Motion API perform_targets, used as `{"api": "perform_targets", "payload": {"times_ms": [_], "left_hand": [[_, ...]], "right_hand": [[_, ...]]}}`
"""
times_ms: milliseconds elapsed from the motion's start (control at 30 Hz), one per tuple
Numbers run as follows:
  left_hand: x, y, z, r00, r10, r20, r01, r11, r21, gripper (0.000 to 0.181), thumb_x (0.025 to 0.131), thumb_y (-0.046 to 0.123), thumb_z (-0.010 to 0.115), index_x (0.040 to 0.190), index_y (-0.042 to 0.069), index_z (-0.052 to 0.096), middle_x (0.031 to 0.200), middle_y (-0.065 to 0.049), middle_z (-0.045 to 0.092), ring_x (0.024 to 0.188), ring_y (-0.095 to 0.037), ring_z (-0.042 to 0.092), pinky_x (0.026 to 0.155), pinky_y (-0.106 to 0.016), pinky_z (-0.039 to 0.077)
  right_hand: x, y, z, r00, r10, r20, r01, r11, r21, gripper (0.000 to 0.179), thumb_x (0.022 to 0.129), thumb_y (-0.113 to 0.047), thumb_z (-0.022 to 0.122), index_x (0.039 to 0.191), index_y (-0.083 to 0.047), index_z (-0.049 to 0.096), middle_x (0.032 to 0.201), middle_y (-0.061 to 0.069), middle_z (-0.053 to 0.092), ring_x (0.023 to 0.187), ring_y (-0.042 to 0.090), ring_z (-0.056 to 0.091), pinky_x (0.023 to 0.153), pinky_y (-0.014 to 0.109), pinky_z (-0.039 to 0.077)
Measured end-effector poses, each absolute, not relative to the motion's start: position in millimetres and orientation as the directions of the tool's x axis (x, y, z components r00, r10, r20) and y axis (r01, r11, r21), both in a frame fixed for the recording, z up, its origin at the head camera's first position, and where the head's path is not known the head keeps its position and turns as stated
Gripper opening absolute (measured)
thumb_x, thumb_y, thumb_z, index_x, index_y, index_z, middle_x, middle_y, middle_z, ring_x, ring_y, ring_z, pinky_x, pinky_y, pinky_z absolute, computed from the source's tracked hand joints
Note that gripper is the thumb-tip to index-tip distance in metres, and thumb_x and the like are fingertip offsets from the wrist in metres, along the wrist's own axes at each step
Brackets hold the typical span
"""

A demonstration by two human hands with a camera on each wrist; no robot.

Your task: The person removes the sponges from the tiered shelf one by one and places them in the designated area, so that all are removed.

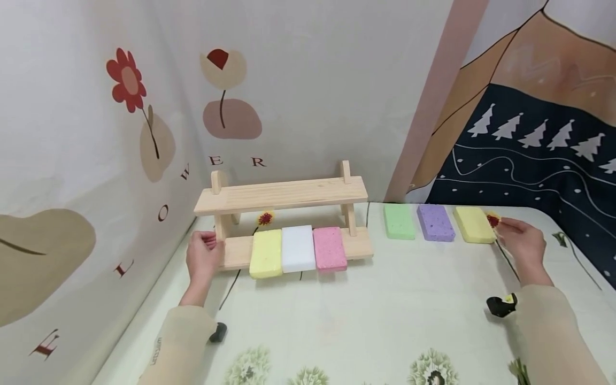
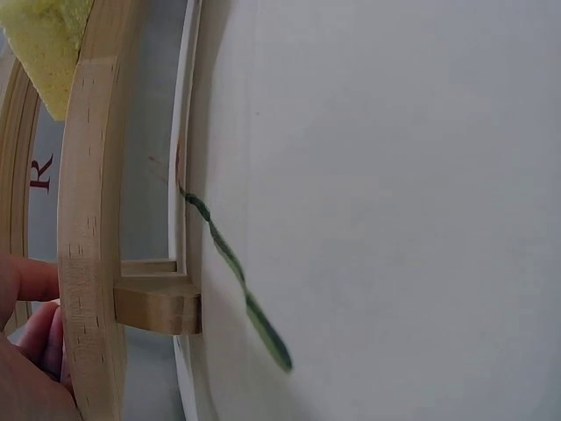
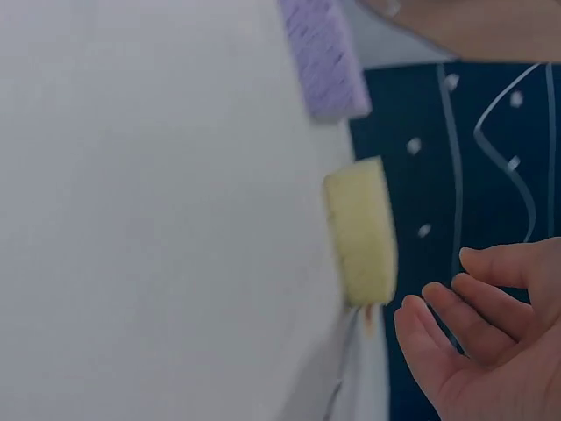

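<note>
A two-tier wooden shelf (image 1: pixel 284 193) stands against the back cloth. My left hand (image 1: pixel 204 259) grips its left end, by the upright and lower board; part of the fingers is hidden behind the wood in the left wrist view. On the lower board lie a yellow sponge (image 1: pixel 266 254), a white sponge (image 1: pixel 298 248) and a pink sponge (image 1: pixel 330 249), side by side and jutting over the front edge. My right hand (image 1: pixel 522 243) is just right of another yellow sponge (image 1: pixel 474 224). In the right wrist view its fingers are loosely bent, with nothing between them.
Left of that yellow sponge lie a purple sponge (image 1: pixel 435 222) and a green sponge (image 1: pixel 399 221), in one row along the table's back edge. Printed cloth (image 1: pixel 313 96) hangs behind and on the left. The tablecloth (image 1: pixel 366 315) has printed flowers.
</note>
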State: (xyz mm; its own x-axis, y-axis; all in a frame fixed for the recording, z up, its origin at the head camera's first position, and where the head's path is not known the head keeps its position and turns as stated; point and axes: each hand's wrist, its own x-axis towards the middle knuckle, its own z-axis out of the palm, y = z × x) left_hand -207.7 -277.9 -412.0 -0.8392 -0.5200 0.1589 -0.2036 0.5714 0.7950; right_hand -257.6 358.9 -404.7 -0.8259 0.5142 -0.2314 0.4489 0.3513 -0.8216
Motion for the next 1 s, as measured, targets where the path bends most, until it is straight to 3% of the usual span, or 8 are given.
{"api": "perform_targets", "payload": {"times_ms": [133,267,367,567,700,833,1000], "left_hand": [[-208,-278,-411,-0.837,-0.521,0.165,-0.203,0.577,0.791,0.034,0.092,0.006,0.057,0.122,-0.007,0.051,0.120,-0.025,0.057,0.110,-0.039,0.060,0.098,-0.049,0.049],[-211,-278,-410,-0.838,-0.516,0.177,-0.191,0.581,0.791,0.034,0.091,0.007,0.057,0.122,-0.007,0.051,0.119,-0.025,0.058,0.109,-0.039,0.061,0.098,-0.049,0.048],[-211,-279,-409,-0.838,-0.516,0.177,-0.190,0.580,0.792,0.034,0.092,0.006,0.057,0.123,-0.007,0.051,0.120,-0.025,0.058,0.110,-0.039,0.061,0.098,-0.048,0.049],[-208,-279,-411,-0.842,-0.514,0.164,-0.195,0.573,0.796,0.034,0.091,0.006,0.057,0.122,-0.007,0.051,0.119,-0.026,0.059,0.109,-0.039,0.061,0.098,-0.048,0.048],[-209,-280,-409,-0.841,-0.514,0.169,-0.190,0.573,0.797,0.034,0.091,0.007,0.056,0.122,-0.007,0.050,0.119,-0.025,0.059,0.109,-0.038,0.060,0.098,-0.048,0.048],[-209,-280,-409,-0.841,-0.517,0.157,-0.198,0.566,0.801,0.035,0.092,0.006,0.056,0.123,-0.007,0.050,0.121,-0.026,0.058,0.111,-0.039,0.060,0.100,-0.049,0.048],[-208,-278,-410,-0.845,-0.509,0.162,-0.188,0.567,0.802,0.034,0.092,0.005,0.056,0.123,-0.007,0.049,0.122,-0.026,0.057,0.112,-0.040,0.060,0.101,-0.050,0.048]], "right_hand": [[-267,362,-412,-0.867,0.471,-0.164,0.327,0.290,-0.899,0.050,0.099,-0.027,0.059,0.147,-0.019,0.049,0.123,-0.017,0.066,0.096,-0.011,0.058,0.085,0.014,0.056],[-282,366,-432,-0.923,0.379,-0.070,0.136,0.149,-0.979,0.041,0.094,-0.026,0.069,0.134,-0.028,0.061,0.099,-0.029,0.068,0.087,-0.012,0.063,0.073,0.012,0.056],[-281,350,-430,-0.943,0.331,-0.040,0.066,0.066,-0.996,0.037,0.092,-0.021,0.071,0.128,-0.024,0.066,0.100,-0.023,0.070,0.087,-0.007,0.066,0.070,0.014,0.058],[-249,292,-386,-0.980,0.194,-0.032,0.041,0.043,-0.998,0.046,0.096,-0.018,0.066,0.139,-0.008,0.054,0.096,-0.024,0.067,0.085,-0.007,0.066,0.072,0.012,0.057],[-240,266,-370,-0.991,0.129,-0.039,0.040,-0.001,-0.999,0.050,0.096,-0.019,0.064,0.143,-0.006,0.050,0.097,-0.023,0.067,0.083,-0.007,0.066,0.073,0.010,0.056],[-241,246,-370,-0.996,0.085,-0.037,0.044,0.084,-0.995,0.059,0.097,-0.027,0.063,0.148,-0.004,0.044,0.103,-0.024,0.063,0.088,-0.008,0.064,0.077,0.009,0.055],[-238,224,-371,-1.000,0.016,-0.022,0.024,0.140,-0.990,0.056,0.100,-0.028,0.059,0.148,-0.002,0.043,0.105,-0.023,0.062,0.092,-0.008,0.065,0.080,0.012,0.056]]}}
